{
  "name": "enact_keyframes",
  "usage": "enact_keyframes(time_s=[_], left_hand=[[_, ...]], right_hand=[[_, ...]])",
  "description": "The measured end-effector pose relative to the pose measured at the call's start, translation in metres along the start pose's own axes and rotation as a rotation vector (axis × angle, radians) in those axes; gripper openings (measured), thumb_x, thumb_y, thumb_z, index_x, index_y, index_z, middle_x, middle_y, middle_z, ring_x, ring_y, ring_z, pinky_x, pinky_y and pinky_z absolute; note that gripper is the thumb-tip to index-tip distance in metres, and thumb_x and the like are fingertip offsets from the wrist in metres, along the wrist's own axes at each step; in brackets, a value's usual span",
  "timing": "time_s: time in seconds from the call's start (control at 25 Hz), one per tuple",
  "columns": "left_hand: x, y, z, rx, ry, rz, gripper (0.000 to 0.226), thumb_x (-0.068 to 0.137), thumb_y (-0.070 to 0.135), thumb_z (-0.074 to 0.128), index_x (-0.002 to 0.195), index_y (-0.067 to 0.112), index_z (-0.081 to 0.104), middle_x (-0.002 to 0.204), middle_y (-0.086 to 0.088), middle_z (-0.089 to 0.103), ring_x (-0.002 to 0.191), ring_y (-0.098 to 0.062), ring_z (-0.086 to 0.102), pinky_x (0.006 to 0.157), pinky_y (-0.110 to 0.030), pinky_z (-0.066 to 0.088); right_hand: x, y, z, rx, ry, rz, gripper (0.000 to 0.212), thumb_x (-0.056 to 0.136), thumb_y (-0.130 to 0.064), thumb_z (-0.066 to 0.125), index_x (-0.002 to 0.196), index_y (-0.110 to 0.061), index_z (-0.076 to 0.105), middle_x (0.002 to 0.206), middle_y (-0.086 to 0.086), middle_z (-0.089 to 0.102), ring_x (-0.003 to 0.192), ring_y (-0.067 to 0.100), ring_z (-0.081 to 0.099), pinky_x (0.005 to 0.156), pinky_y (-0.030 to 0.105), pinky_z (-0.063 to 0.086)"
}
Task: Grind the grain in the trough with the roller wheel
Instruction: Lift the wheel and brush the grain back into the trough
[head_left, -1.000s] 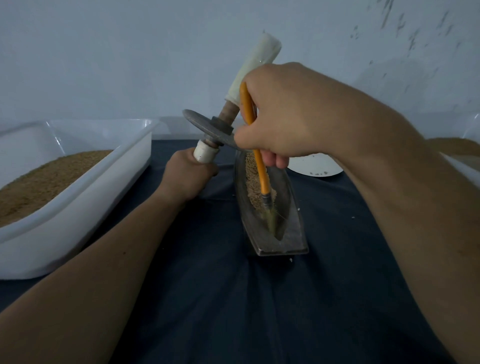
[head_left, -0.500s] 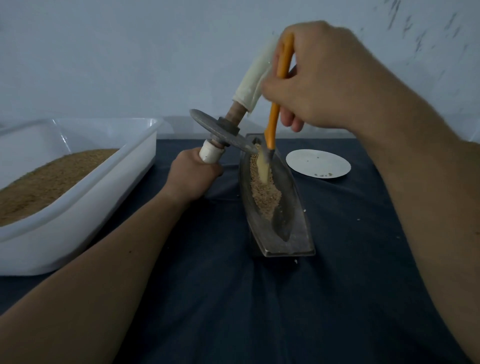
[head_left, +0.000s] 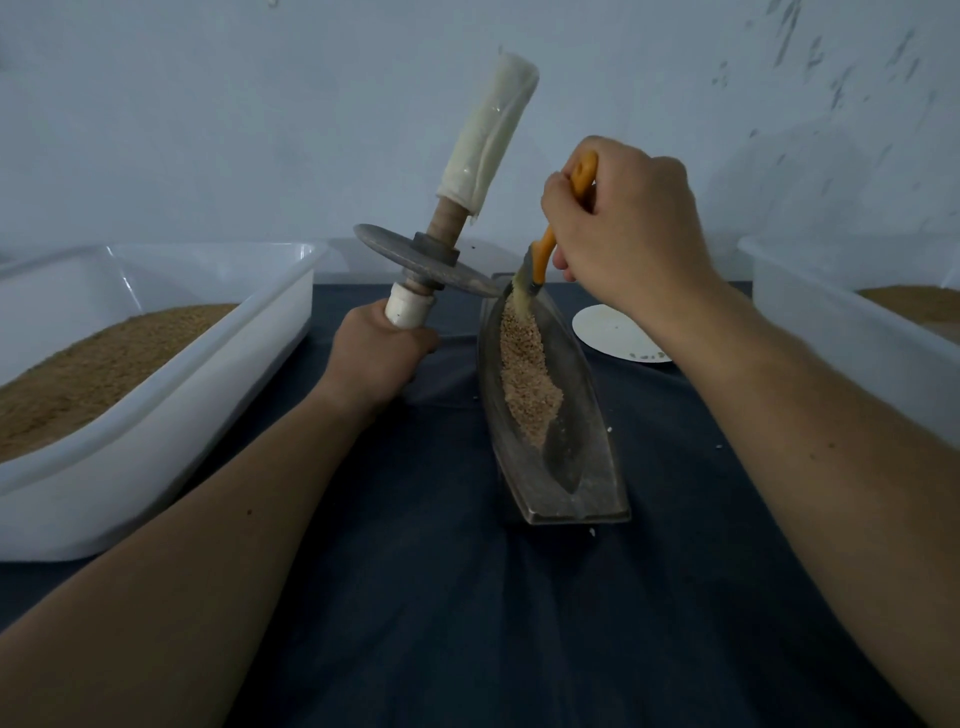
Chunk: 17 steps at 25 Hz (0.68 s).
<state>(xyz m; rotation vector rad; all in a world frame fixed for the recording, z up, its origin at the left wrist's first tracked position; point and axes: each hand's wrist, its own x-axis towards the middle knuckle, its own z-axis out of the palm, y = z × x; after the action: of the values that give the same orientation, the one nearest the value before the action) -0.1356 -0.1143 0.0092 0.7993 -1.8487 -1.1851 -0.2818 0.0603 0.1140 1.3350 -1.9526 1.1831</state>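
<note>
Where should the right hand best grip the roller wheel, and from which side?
On the wrapped upper handle, from the right: it stands free above the disc, tilted toward that side, while the left hand grips the lower handle.

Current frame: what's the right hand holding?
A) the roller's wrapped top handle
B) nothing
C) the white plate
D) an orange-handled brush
D: the right hand grips the orange-handled brush, its bristles at the far end of the trough. The left hand alone holds the roller wheel, by its lower handle.
</note>
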Motion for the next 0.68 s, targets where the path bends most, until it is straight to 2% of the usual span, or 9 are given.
enact_keyframes(time_s=[0.16, 0.28, 0.4, 0.52, 0.68], left_hand=[[0.0, 0.0, 0.0, 0.011, -0.003, 0.009, 0.014, 0.068, 0.018, 0.072, 0.072, 0.017, 0.058, 0.057, -0.001, 0.058, 0.052, -0.017, 0.053, 0.051, -0.032, 0.045], [0.001, 0.0, 0.001, 0.025, -0.005, 0.011, 0.014, 0.068, 0.019, 0.073, 0.073, 0.017, 0.06, 0.057, 0.001, 0.059, 0.051, -0.015, 0.055, 0.051, -0.032, 0.046], [0.001, 0.0, 0.0, 0.045, -0.011, 0.02, 0.013, 0.069, 0.02, 0.073, 0.074, 0.017, 0.061, 0.057, 0.001, 0.061, 0.05, -0.015, 0.056, 0.051, -0.032, 0.047], [0.001, 0.0, 0.0, 0.032, -0.007, 0.02, 0.013, 0.069, 0.018, 0.072, 0.074, 0.017, 0.06, 0.058, -0.001, 0.06, 0.051, -0.017, 0.055, 0.052, -0.033, 0.047], [0.001, 0.0, 0.0, 0.016, -0.009, 0.008, 0.014, 0.069, 0.018, 0.072, 0.077, 0.015, 0.061, 0.059, -0.002, 0.06, 0.053, -0.017, 0.055, 0.053, -0.034, 0.048]], right_hand=[[-0.011, 0.007, 0.012, -0.045, 0.022, -0.081, 0.029, 0.104, -0.035, 0.048, 0.091, -0.012, 0.06, 0.067, 0.003, 0.062, 0.062, 0.021, 0.066, 0.062, 0.044, 0.058], [-0.021, 0.012, 0.021, -0.123, -0.032, -0.139, 0.026, 0.105, -0.033, 0.049, 0.096, -0.011, 0.061, 0.068, 0.004, 0.059, 0.061, 0.022, 0.06, 0.062, 0.045, 0.056], [-0.021, 0.013, 0.023, -0.151, -0.061, -0.145, 0.027, 0.103, -0.032, 0.049, 0.088, -0.011, 0.06, 0.063, 0.002, 0.055, 0.058, 0.021, 0.056, 0.06, 0.045, 0.055], [-0.016, 0.008, 0.019, -0.113, 0.029, -0.17, 0.028, 0.1, -0.032, 0.049, 0.082, -0.012, 0.057, 0.059, 0.001, 0.052, 0.053, 0.018, 0.053, 0.055, 0.04, 0.052], [-0.014, 0.009, 0.018, -0.094, 0.092, -0.203, 0.025, 0.104, -0.033, 0.049, 0.095, -0.013, 0.06, 0.065, 0.0, 0.057, 0.055, 0.016, 0.056, 0.056, 0.038, 0.053]])
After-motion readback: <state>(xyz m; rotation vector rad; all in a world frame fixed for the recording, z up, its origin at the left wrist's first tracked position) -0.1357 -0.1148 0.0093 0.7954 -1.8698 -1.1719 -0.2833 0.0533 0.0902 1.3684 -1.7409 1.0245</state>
